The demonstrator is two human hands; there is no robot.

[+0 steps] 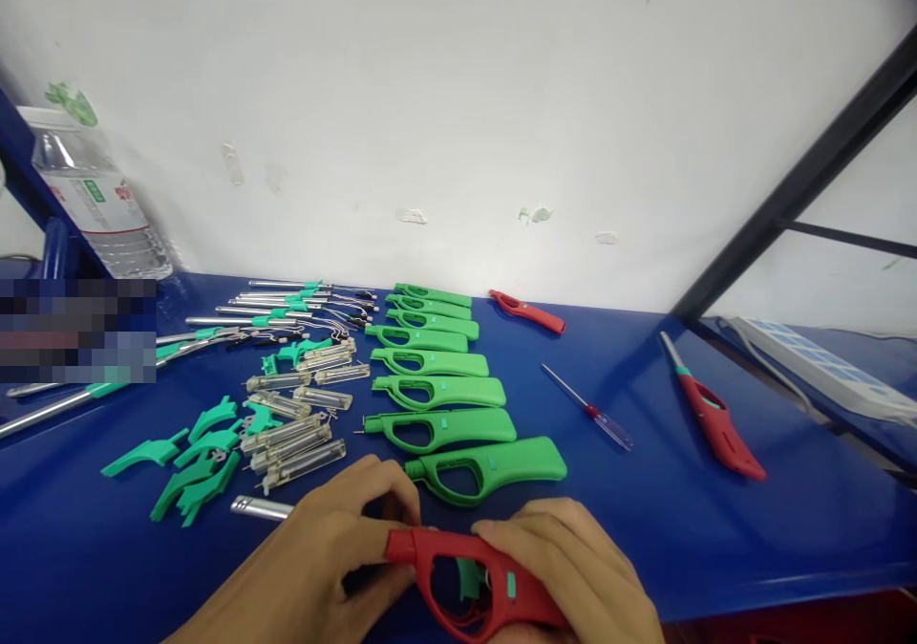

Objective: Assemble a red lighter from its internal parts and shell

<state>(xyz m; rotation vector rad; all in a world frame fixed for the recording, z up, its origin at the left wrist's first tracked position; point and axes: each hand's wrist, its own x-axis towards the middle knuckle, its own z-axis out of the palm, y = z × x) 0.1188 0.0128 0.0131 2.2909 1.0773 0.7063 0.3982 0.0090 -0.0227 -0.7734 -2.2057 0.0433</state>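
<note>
Near the table's front edge, a red lighter casing [526, 591] lies across both hands, with a green trigger [469, 577] showing in its opening. My left hand [351, 548] pinches the narrow front end of the casing between thumb and fingers. My right hand [580, 568] wraps around the thicker handle end from above, its lower fingers partly hidden. Just beyond the hands sits the closest green lighter casing [526, 462]. A silver metal tube [262, 507] is partly covered by my left hand.
Several green triggers [204, 482], clear fuel tanks [305, 462] and wired metal tubes [265, 321] lie at left. A screwdriver [608, 426], an assembled red lighter [720, 424] and another red casing [530, 312] lie at right. Behind stand a bottle [107, 209] and a power strip [831, 362].
</note>
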